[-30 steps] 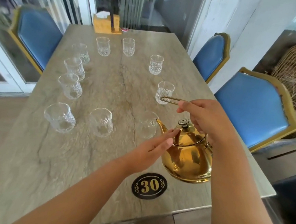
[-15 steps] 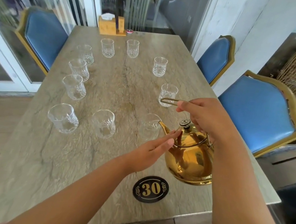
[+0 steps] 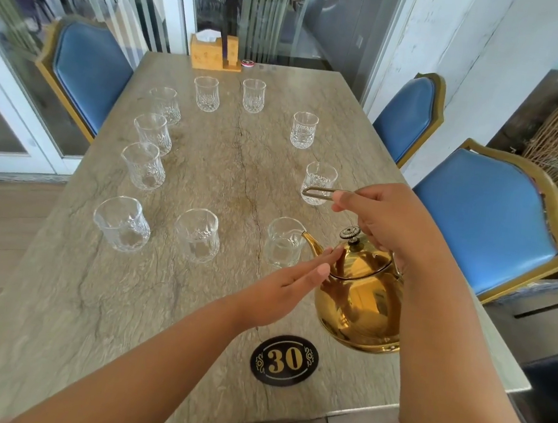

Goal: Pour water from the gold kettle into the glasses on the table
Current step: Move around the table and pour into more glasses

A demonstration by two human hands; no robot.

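Observation:
The gold kettle (image 3: 361,299) hangs tilted above the table's near right part, its spout over the rim of the nearest right glass (image 3: 283,242), which holds a little water. My right hand (image 3: 387,219) is closed around the kettle's wire handle from above. My left hand (image 3: 287,284) is flat, fingers straight, their tips touching the kettle's lid edge. Several other cut-glass tumblers stand in a ring on the stone table (image 3: 205,176), among them one at the near left (image 3: 121,224) and one at the near middle (image 3: 197,235).
A black oval plaque with "30" (image 3: 284,360) lies near the front edge. A wooden tissue box (image 3: 206,52) stands at the far end. Blue chairs stand at the left (image 3: 89,70) and the right (image 3: 486,219). Glass doors lie beyond.
The kettle with both hands has shifted slightly left, bringing the spout over the glass rim. The view has tilted a little.

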